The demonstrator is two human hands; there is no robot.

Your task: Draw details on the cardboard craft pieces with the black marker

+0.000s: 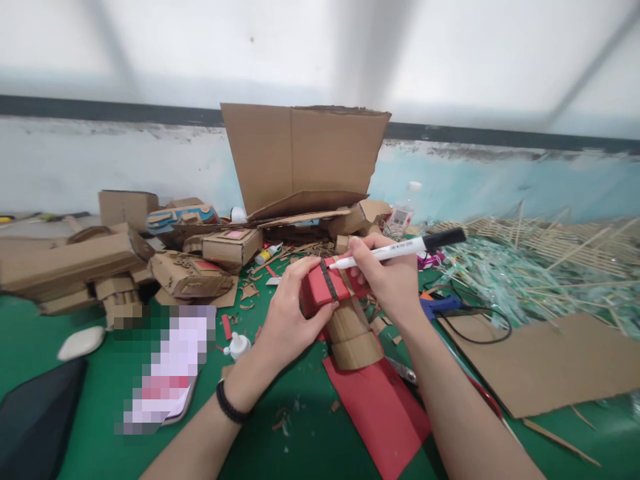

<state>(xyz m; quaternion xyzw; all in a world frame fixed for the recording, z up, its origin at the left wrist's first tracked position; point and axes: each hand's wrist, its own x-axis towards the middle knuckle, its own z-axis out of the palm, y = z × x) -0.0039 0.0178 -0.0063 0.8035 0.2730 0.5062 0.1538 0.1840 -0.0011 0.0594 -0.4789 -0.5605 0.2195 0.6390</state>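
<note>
Bare forearms [455, 400] reach in from the bottom edge of the frame, the left one with a black bracelet [233, 403] at its wrist. Just right of the frame's centre is the red block [314, 288], joined to or resting against a brown cardboard cylinder [355, 343]; the join is hidden. The left hand [285, 317] has its thumb and fingers clamped on the block, either side of a dark strip [329, 280]. The right hand [393, 287] pinches a white marker [400, 250], its tip at the block's upper face beside the strip. Where that hand's lower fingers rest, I cannot tell.

Block and cylinder look light and fairly stiff, the papery skin dry rather than slippery; a hard squeeze could dent the walls or strain the join. Best hold: opposite sides of the block, with the cylinder supported. A loose red sheet [377, 413], thin and easily creased, lies below them on the green tabletop [295, 453].
</note>
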